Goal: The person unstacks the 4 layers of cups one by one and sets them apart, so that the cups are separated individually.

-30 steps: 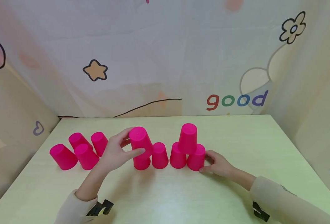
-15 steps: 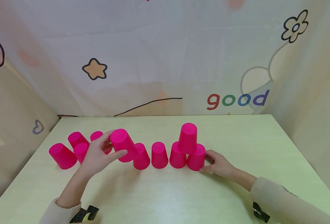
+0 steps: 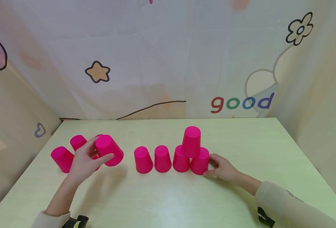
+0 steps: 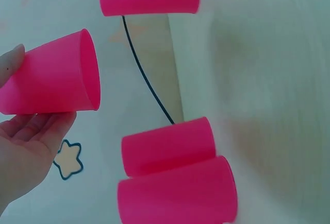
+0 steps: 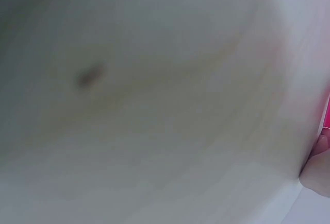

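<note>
My left hand (image 3: pixel 83 161) grips an upside-down pink plastic cup (image 3: pixel 109 151) between thumb and fingers, raised over the left part of the table. In the left wrist view this held cup (image 4: pixel 51 77) shows its open rim facing right. On the right, two upside-down cups stand side by side, with a third cup (image 3: pixel 191 142) resting across them. My right hand (image 3: pixel 221 166) holds the lower right cup (image 3: pixel 200 161) at its side, thumb in front. In the right wrist view only part of the right hand (image 5: pixel 318 170) appears, at the edge.
Two single cups, one (image 3: pixel 143 160) and another (image 3: pixel 162 159), stand upside down mid-table, slightly apart. Behind my left hand is a group of cups, including one (image 3: pixel 61 158) at the far left, partly hidden. A printed cloth (image 3: pixel 156 63) hangs behind the table (image 3: pixel 168 199).
My left hand has lifted its cup off the left middle cup and carried it leftward, in front of the left group. The right hand and its small stack stay in place.
</note>
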A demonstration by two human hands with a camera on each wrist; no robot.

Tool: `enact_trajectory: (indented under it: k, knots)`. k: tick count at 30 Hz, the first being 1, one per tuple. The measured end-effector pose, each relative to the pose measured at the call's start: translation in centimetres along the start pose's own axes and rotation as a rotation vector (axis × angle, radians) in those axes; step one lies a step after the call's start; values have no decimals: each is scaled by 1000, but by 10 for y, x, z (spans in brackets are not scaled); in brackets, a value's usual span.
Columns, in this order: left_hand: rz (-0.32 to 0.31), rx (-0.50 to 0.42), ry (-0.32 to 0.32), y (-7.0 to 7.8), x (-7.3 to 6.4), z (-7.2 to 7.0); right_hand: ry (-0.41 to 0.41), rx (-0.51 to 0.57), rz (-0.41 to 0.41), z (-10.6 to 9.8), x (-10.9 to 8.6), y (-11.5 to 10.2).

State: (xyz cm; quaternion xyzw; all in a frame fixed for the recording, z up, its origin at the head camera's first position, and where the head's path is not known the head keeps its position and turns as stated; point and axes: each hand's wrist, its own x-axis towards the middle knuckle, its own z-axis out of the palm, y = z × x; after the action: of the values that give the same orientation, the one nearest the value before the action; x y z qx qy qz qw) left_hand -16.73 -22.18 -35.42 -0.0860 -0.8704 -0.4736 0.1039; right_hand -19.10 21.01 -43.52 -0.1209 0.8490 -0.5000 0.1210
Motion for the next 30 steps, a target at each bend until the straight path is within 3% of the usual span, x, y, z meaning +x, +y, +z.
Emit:
enact_trajectory:
  k: [14,23,30]
  knots:
    - [-137,73,-34,-43,13,2,1,-21,-1,0,2,4]
    - [-149,113,-70,-52,20,3,-1,-6,-12,-1,1,3]
    - [-203,137,-97,-62,25,1,-6,1,-16,0,0,2]
